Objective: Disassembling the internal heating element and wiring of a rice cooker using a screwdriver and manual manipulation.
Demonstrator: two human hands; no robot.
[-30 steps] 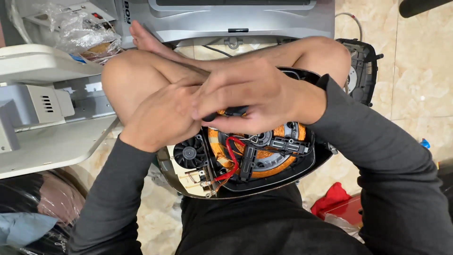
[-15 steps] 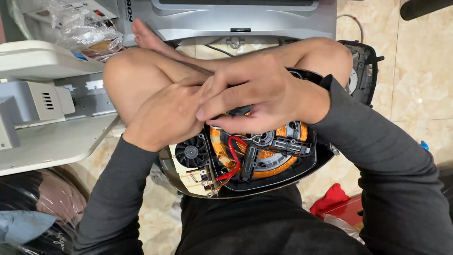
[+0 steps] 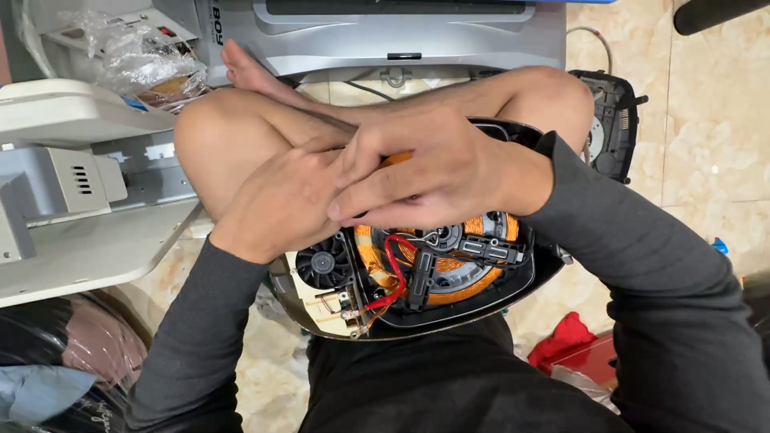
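An opened induction cooker (image 3: 417,281), copper coil and fan exposed, rests on crossed legs.

Our hands (image 3: 377,188) cover the cooker's (image 3: 417,297) far half, so we cannot tell what our fingers grip.

left hand (image 3: 281,200): palm down, fingers curled inward, wrist bent | right hand (image 3: 433,172): laid across the left, fingers (image 3: 361,188) stretched over its knuckles | forearms: dark-sleeved, converging from lower corners | legs: bare, crossed beneath the hands
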